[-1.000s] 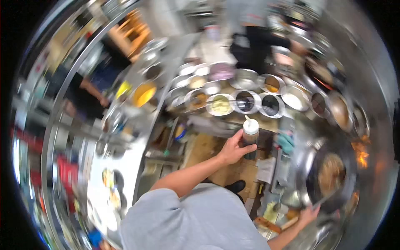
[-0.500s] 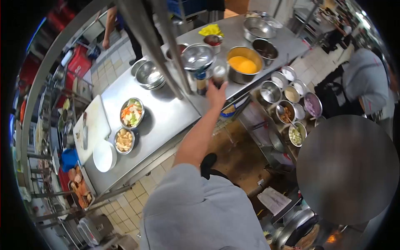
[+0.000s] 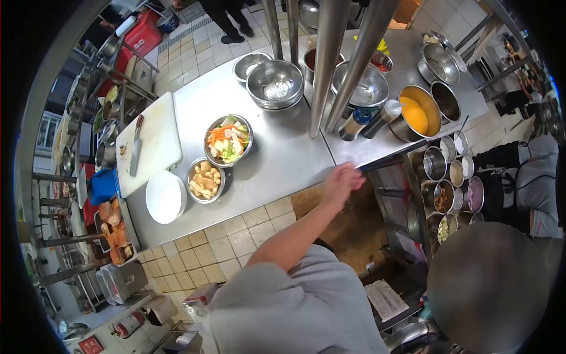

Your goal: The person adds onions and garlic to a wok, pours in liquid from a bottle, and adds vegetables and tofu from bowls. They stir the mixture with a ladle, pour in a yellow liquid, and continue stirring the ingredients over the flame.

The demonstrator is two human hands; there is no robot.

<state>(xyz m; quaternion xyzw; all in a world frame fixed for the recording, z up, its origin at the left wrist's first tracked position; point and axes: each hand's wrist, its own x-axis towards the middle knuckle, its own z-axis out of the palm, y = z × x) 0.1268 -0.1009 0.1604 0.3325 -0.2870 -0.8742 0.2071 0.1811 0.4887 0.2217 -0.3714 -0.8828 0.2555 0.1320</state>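
My left hand [image 3: 344, 184] is over the front edge of the steel table [image 3: 277, 171], slightly blurred, fingers loosely bent and apart with nothing visible in them. Beyond it stand a dark squeeze bottle [image 3: 382, 118] with a pale cap and a blue-topped bottle [image 3: 357, 123], side by side. Next to them is a pot of orange-yellow liquid [image 3: 417, 116]. My right hand is out of view.
On the table are a bowl of cut vegetables [image 3: 228, 140], a bowl of light brown pieces [image 3: 206, 180], white bowls [image 3: 165, 197], and a knife [image 3: 136, 147] on a cutting board [image 3: 159, 133]. Steel posts [image 3: 325, 71] rise from the table. A person [image 3: 533, 177] stands right.
My left hand has let go of the dark squeeze bottle, which now stands beside the blue-topped one. The hand has drawn back toward me. The view has turned left.
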